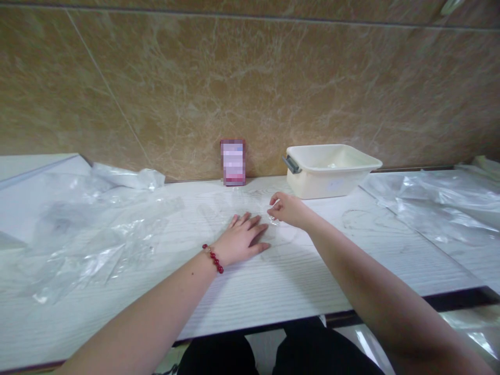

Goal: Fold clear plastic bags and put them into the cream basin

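Observation:
My left hand [242, 238] lies flat with its fingers spread, pressing on a clear plastic bag [234, 205] on the white table [273, 286]. A red bead bracelet [213, 258] is on that wrist. My right hand [287, 208] is just to the right of it, fingers pinched together on the edge of the same clear bag. The bag is nearly see-through and its outline is hard to trace.
A cream plastic tub [330, 169] with a grey handle stands at the back right by the marble wall. A small pink box [233, 162] leans against the wall. Heaps of clear plastic bags lie at the left [89, 229] and right [441, 205].

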Available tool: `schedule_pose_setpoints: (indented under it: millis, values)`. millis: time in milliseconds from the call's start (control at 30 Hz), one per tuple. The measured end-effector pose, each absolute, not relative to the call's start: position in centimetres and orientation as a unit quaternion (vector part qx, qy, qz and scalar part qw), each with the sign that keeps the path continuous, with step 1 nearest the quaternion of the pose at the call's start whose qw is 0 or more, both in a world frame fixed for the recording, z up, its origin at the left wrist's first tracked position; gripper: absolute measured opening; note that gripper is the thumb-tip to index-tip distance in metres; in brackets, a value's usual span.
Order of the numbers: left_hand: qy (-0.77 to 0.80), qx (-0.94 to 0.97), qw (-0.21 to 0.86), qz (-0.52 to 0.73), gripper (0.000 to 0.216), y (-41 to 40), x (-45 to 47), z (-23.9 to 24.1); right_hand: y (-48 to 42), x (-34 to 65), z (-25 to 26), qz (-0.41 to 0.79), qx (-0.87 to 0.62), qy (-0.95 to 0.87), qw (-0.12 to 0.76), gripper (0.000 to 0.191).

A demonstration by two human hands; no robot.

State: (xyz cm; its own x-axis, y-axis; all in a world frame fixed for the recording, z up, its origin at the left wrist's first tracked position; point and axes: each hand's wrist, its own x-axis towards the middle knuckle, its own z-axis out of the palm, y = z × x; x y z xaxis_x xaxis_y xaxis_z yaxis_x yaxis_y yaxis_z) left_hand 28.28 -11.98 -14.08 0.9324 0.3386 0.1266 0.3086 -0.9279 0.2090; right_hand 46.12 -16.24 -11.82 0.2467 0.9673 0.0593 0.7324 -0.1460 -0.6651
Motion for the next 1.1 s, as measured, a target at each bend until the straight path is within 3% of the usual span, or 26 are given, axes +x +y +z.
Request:
schedule_pose_setpoints:
  millis: [100,267,500,667,800,900,1000,1100]
  values:
    - [0.165,0.969,0.137,0.126,0.043,-11.7,28.6,-14.3,-16.6,45.1,-11.4,0.156,-0.718,-0.606,0.303,0.017]
    - [0.264,0.879,0.304,0.256,0.036,-11.2,29.0,-14.2,-16.8,43.8,-11.4,0.138,-0.687,-0.643,0.31,0.018]
    - [0.298,0.789,0.472,0.257,0.035,-10.5,29.1,-14.7,-16.6,43.1,-12.4,0.142,-0.675,-0.657,0.304,0.023]
    - [0.325,0.779,0.474,0.252,0.035,-10.2,29.1,-14.9,-17.1,43.8,-11.0,0.207,-0.647,-0.678,0.281,0.031]
    - [0.344,0.78,0.458,0.254,0.027,-10.0,29.2,-15.1,-17.4,45.5,-9.6,0.154,-0.687,-0.662,0.257,0.019]
    - [0.356,0.771,0.462,0.257,0.015,-9.8,29.2,-15.4,-17.6,46.3,-9.2,0.108,-0.707,-0.677,0.171,0.018]
    - [0.353,0.776,0.446,0.271,0.017,-9.6,29.0,-15.5,-17.6,46.3,-9.3,0.111,-0.695,-0.705,0.083,0.023]
    - [0.342,0.812,0.391,0.266,0.017,-9.6,28.7,-15.2,-17.5,46.0,-9.8,0.121,-0.685,-0.717,0.049,0.028]
